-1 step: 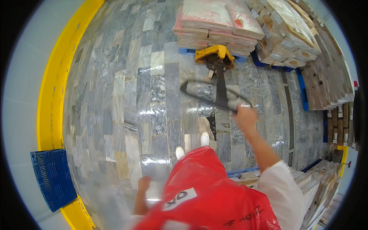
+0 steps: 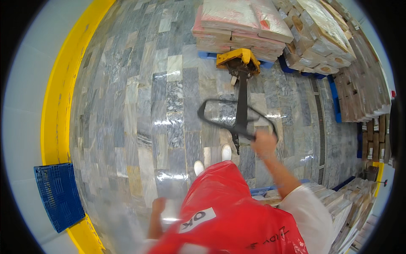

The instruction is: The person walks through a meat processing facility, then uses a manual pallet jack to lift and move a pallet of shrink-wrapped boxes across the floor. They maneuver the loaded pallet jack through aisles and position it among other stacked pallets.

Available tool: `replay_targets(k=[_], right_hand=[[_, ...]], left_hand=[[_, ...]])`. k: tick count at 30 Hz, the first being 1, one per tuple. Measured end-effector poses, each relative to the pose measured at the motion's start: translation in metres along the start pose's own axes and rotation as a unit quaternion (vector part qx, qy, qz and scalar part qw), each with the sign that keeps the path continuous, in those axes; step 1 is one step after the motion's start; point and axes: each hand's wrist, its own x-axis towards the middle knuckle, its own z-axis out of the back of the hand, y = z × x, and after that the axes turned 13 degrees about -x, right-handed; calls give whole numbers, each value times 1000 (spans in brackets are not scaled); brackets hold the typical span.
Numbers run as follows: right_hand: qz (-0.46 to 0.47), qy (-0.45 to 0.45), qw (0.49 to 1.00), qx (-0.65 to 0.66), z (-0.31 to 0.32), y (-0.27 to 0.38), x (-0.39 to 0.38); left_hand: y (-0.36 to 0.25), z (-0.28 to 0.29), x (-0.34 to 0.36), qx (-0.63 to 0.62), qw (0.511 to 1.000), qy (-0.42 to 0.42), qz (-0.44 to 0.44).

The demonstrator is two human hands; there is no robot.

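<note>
At the lower right corner of the black handle (image 2: 209,120), the right hand (image 2: 264,144) is closed, its fingers curled around the bar, slightly blurred. The left hand (image 2: 158,205) hangs low beside the apron, well apart from the handle; it is too blurred to tell how far open it is or whether it has hold of anything. The handle is a wide loop in front of the person, joined by a dark shaft (image 2: 242,93) to the yellow pallet jack (image 2: 239,57) beyond. The jack stands against a blue pallet (image 2: 207,55) loaded with plastic-wrapped packs (image 2: 230,17).

Nearer the body are a white sleeve (image 2: 306,211), a shiny red apron (image 2: 220,190) and two white shoes (image 2: 226,152). Underfoot, the floor (image 2: 158,93) is laid with glossy grey and beige tiles that reflect light in patches. To the right a narrow drain grate (image 2: 319,122) runs along it, with stacked boxes (image 2: 321,34) past it and more wrapped stacks along that side. To the left, a yellow barrier (image 2: 57,110) lines the pale wall (image 2: 23,131), and a blue plastic pallet (image 2: 59,197) leans there.
</note>
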Motion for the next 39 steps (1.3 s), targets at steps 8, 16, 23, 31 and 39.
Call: replay_targets(k=[8, 16, 23, 31, 39], right_hand=[[24, 363, 925, 110, -210, 58, -151], [-56, 6, 996, -67, 104, -66, 88], [-81, -172, 980, -66, 90, -58, 113], [-3, 71, 995, 64, -209, 55, -191], [30, 162, 983, 84, -10, -25, -28]], left_hand=[[31, 7, -65, 68, 987, 101, 108], [-53, 16, 74, -41, 997, -51, -47], [-113, 28, 106, -62, 994, 6, -84], [-52, -8, 71, 39, 984, 113, -132], [-274, 16, 143, -91, 986, 43, -132]])
